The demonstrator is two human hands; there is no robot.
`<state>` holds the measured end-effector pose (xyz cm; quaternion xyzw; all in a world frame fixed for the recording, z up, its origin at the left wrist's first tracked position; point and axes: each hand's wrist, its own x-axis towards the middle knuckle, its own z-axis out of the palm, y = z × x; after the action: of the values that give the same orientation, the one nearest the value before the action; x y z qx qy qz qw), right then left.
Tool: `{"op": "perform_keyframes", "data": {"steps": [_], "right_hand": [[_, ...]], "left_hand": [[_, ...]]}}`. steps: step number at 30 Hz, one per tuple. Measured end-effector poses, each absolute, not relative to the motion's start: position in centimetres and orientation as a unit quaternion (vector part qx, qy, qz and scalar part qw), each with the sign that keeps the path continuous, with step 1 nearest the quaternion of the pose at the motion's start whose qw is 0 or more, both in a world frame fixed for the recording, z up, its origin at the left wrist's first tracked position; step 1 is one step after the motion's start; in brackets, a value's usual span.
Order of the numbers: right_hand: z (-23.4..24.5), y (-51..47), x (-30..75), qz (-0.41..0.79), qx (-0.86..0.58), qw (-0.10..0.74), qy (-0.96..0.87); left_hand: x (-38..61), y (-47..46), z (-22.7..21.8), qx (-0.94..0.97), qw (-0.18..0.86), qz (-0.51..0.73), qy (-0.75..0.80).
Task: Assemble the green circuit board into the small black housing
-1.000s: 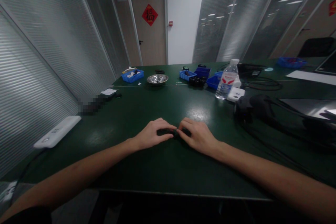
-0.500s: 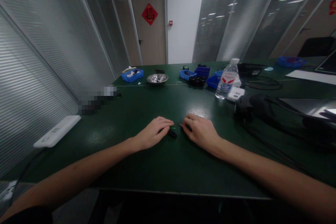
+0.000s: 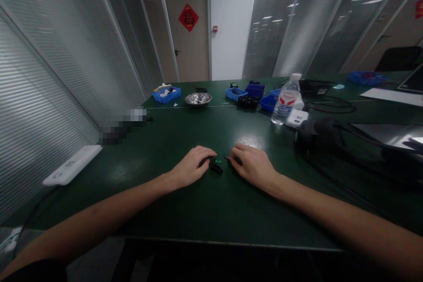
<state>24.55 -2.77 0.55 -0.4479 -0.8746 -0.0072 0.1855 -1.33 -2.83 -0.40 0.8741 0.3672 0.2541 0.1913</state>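
Observation:
My left hand (image 3: 194, 166) rests on the dark green table, thumb and fingers apart, with nothing visible between them. Just right of its fingertips lies a small black piece (image 3: 216, 168), too small to name. Behind that piece is a tiny green part (image 3: 218, 161) that looks like a circuit board. Across a small gap, my right hand (image 3: 251, 164) lies on the table with its fingers closed around a thin tool (image 3: 226, 157) whose grey tip points left. The fingers hide most of this tool, and its kind cannot be made out.
Farther back stand a metal bowl (image 3: 198, 99), a blue basket (image 3: 167, 94) with small items and another blue basket (image 3: 236, 94). A water bottle (image 3: 287, 99) stands at right, near a black headset-like device (image 3: 320, 134) with cables. A white power strip (image 3: 72, 165) lies at left.
My left thumb and fingers have spread apart and drawn slightly left, off the black piece, which now shows more fully. My right hand has barely moved.

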Motion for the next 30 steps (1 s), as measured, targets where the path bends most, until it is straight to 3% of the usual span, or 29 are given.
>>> {"op": "perform_keyframes", "data": {"steps": [30], "right_hand": [[0.81, -2.75, 24.55, -0.011, -0.449, 0.176, -0.876]], "left_hand": [[-1.09, -3.35, 0.12, 0.902, 0.121, 0.204, 0.360]]}}
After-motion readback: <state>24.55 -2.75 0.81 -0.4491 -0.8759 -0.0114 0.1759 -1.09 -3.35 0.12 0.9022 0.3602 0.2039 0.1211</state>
